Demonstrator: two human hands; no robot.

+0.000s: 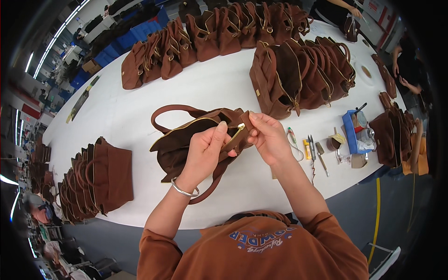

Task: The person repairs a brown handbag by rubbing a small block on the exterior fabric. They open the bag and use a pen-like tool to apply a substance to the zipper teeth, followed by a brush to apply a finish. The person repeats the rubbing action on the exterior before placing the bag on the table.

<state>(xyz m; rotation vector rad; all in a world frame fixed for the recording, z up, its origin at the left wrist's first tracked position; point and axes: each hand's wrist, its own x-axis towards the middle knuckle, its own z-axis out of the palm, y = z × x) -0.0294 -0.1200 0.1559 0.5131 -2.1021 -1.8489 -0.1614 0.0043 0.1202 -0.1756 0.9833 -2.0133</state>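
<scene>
A brown handbag [173,148] lies on its side in front of me, its top gaping and dark inside. One handle arches up at the far left of it; the other curves below my left wrist. My left hand [205,147] is closed on the zipper edge, thumb on top, by the gold teeth [234,136]. At the right end of the bag, my right hand [269,137] pinches the brown end tab [244,121] beside a light-coloured zipper end. The undersides of my fingers are partly hidden.
Brown handbags [205,39] line the far edge; more stand at far right [275,79] and near left [114,175]. To the right are a blue bin [349,133], a glue bottle [307,148] and hand tools [321,154]. Other people stand at the table's right side.
</scene>
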